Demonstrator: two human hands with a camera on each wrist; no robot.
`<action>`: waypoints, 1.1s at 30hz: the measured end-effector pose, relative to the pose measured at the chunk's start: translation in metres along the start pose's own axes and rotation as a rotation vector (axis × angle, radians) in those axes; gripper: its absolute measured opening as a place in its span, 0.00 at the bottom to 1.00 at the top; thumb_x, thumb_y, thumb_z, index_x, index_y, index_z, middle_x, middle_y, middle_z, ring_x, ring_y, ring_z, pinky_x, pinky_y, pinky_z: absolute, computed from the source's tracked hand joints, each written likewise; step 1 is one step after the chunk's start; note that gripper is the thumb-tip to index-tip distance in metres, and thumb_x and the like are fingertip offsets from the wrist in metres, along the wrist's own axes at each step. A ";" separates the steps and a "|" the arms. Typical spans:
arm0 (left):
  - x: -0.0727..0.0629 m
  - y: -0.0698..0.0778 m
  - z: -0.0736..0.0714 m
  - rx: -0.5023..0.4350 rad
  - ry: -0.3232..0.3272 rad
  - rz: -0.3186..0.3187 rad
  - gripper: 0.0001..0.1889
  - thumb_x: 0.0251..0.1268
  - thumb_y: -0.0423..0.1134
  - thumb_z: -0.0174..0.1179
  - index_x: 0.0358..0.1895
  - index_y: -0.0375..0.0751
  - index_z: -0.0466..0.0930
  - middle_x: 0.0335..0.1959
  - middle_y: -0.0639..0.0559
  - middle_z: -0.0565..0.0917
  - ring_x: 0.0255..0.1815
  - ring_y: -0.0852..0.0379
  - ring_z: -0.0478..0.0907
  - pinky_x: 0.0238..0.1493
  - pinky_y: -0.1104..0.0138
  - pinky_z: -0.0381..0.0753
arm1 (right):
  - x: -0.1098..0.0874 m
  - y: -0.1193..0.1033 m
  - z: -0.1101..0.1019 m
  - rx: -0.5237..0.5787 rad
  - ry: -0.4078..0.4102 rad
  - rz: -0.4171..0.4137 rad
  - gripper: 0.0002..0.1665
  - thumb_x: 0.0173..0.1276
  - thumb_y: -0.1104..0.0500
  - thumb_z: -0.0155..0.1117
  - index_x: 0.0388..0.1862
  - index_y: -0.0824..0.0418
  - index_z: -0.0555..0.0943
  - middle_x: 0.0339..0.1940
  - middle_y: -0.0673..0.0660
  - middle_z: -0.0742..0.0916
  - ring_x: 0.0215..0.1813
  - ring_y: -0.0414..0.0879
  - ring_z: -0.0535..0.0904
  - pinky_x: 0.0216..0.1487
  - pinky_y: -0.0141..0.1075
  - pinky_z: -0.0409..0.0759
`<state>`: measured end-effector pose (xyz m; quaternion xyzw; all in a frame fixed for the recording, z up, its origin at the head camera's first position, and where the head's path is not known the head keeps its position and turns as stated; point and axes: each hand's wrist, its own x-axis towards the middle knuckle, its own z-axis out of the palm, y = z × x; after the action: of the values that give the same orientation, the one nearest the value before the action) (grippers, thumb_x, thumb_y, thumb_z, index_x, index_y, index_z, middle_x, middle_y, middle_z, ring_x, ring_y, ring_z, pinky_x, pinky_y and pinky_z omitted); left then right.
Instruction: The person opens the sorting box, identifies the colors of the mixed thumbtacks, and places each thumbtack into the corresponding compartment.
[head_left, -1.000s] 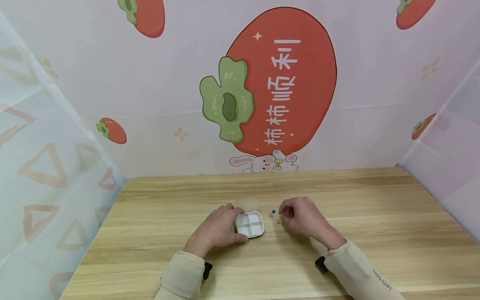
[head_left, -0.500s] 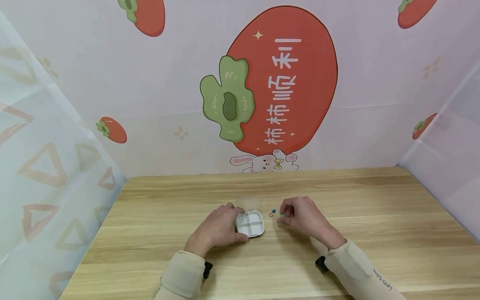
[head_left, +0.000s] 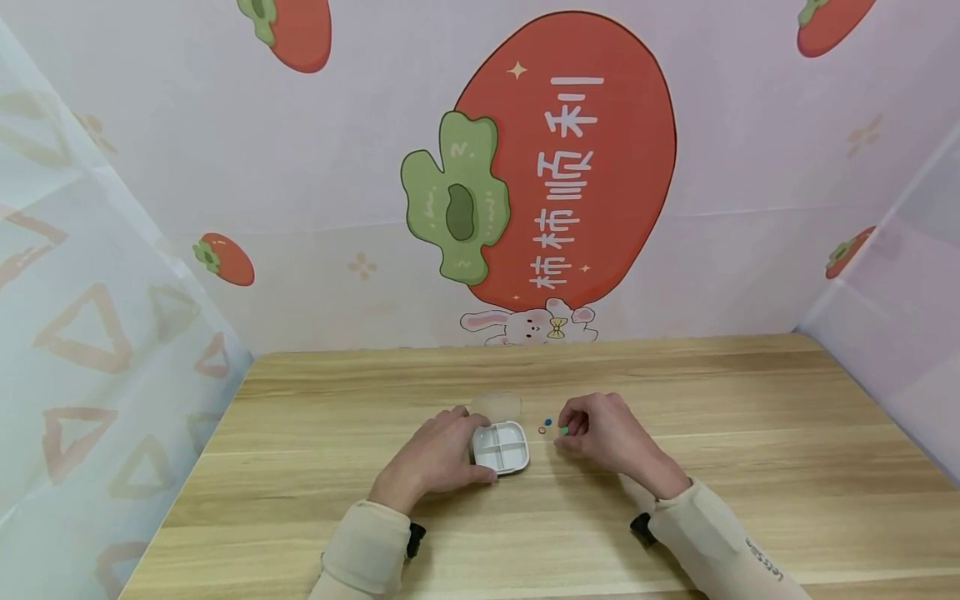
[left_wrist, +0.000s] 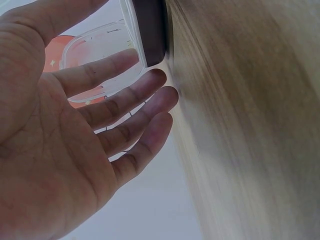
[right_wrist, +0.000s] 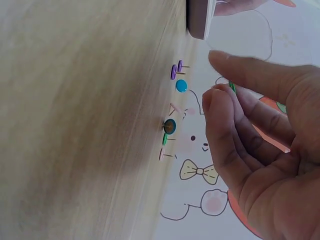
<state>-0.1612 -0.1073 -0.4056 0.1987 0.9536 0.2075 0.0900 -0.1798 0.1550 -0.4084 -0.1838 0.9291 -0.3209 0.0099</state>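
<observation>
A small white box (head_left: 501,457), split into several compartments, lies on the table with its clear lid (head_left: 497,407) folded back. My left hand (head_left: 438,458) holds the box from its left side, thumb at the near edge and index finger at the far corner. The other fingers (left_wrist: 142,142) of that hand stretch out beside the box's dark underside (left_wrist: 151,32). To the right, my right hand (head_left: 607,433) pinches a green thumbtack (right_wrist: 232,86) between thumb and index finger, just above the table. Several loose thumbtacks lie near it, among them a blue thumbtack (right_wrist: 181,85) and a purple thumbtack (right_wrist: 173,72).
More tacks lie in the row: a pink thumbtack (right_wrist: 161,154), a green-headed one and a teal thumbtack (right_wrist: 170,126) with its pin showing. The wooden table (head_left: 300,433) meets a printed backdrop (head_left: 337,300) at the rear.
The green thumbtack's head has come into view between my right fingers. A reddish tack by those fingertips is no longer visible. My left hand and the box have stayed put.
</observation>
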 end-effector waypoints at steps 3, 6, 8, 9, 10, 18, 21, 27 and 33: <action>0.000 0.000 0.000 0.000 0.002 -0.001 0.35 0.51 0.52 0.79 0.60 0.39 0.81 0.53 0.46 0.80 0.51 0.49 0.75 0.62 0.50 0.73 | 0.000 0.000 0.000 0.002 -0.006 -0.022 0.10 0.55 0.64 0.81 0.30 0.57 0.86 0.23 0.44 0.81 0.28 0.39 0.76 0.31 0.31 0.78; 0.000 0.000 0.000 0.000 0.002 -0.004 0.35 0.51 0.52 0.79 0.60 0.39 0.81 0.53 0.46 0.80 0.51 0.49 0.75 0.62 0.49 0.72 | 0.000 0.001 0.000 0.002 -0.013 -0.042 0.08 0.57 0.66 0.79 0.32 0.58 0.87 0.24 0.44 0.82 0.29 0.40 0.76 0.32 0.31 0.78; 0.000 0.000 0.000 -0.001 0.002 -0.005 0.35 0.51 0.52 0.79 0.60 0.39 0.80 0.54 0.45 0.80 0.52 0.48 0.75 0.63 0.49 0.72 | 0.000 0.002 0.001 -0.002 -0.016 -0.058 0.07 0.58 0.67 0.78 0.33 0.59 0.87 0.25 0.44 0.82 0.29 0.40 0.76 0.32 0.31 0.79; 0.000 0.001 0.000 -0.001 0.001 -0.005 0.35 0.51 0.52 0.79 0.61 0.39 0.80 0.54 0.45 0.80 0.52 0.48 0.75 0.63 0.49 0.72 | 0.000 0.002 0.001 -0.004 -0.016 -0.065 0.07 0.58 0.67 0.77 0.33 0.60 0.87 0.25 0.44 0.82 0.29 0.39 0.76 0.32 0.31 0.79; -0.001 0.001 -0.001 -0.002 0.001 -0.005 0.35 0.51 0.52 0.79 0.61 0.39 0.80 0.54 0.45 0.80 0.53 0.48 0.75 0.63 0.49 0.72 | 0.000 0.002 0.001 -0.008 -0.015 -0.072 0.07 0.59 0.68 0.77 0.33 0.60 0.87 0.25 0.44 0.82 0.29 0.39 0.76 0.32 0.31 0.79; -0.001 0.001 -0.001 -0.003 -0.002 -0.009 0.35 0.51 0.52 0.79 0.61 0.39 0.80 0.56 0.45 0.80 0.54 0.47 0.75 0.64 0.48 0.71 | 0.000 0.004 0.001 -0.013 -0.013 -0.093 0.06 0.61 0.69 0.75 0.34 0.59 0.87 0.26 0.44 0.83 0.30 0.38 0.76 0.33 0.32 0.79; -0.001 0.001 -0.001 -0.007 -0.004 -0.015 0.35 0.51 0.52 0.79 0.62 0.39 0.80 0.56 0.44 0.79 0.54 0.47 0.75 0.65 0.48 0.70 | 0.001 0.003 0.002 -0.013 -0.009 -0.088 0.06 0.62 0.69 0.74 0.35 0.60 0.87 0.27 0.45 0.83 0.30 0.38 0.77 0.33 0.32 0.79; 0.000 0.001 -0.001 -0.003 -0.002 -0.010 0.35 0.51 0.52 0.79 0.61 0.39 0.80 0.56 0.44 0.80 0.54 0.47 0.76 0.65 0.48 0.71 | 0.001 0.002 0.001 0.005 -0.005 -0.064 0.06 0.62 0.69 0.74 0.36 0.60 0.87 0.28 0.45 0.85 0.31 0.38 0.78 0.35 0.32 0.80; 0.000 0.001 -0.001 -0.002 -0.003 -0.007 0.35 0.52 0.52 0.78 0.62 0.39 0.80 0.56 0.44 0.79 0.54 0.46 0.76 0.64 0.48 0.71 | 0.001 0.001 0.001 0.037 -0.012 -0.062 0.05 0.63 0.67 0.75 0.36 0.59 0.88 0.28 0.44 0.84 0.31 0.39 0.78 0.34 0.32 0.80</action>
<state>-0.1611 -0.1073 -0.4041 0.1957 0.9539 0.2079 0.0923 -0.1810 0.1551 -0.4094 -0.2142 0.9168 -0.3370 0.0091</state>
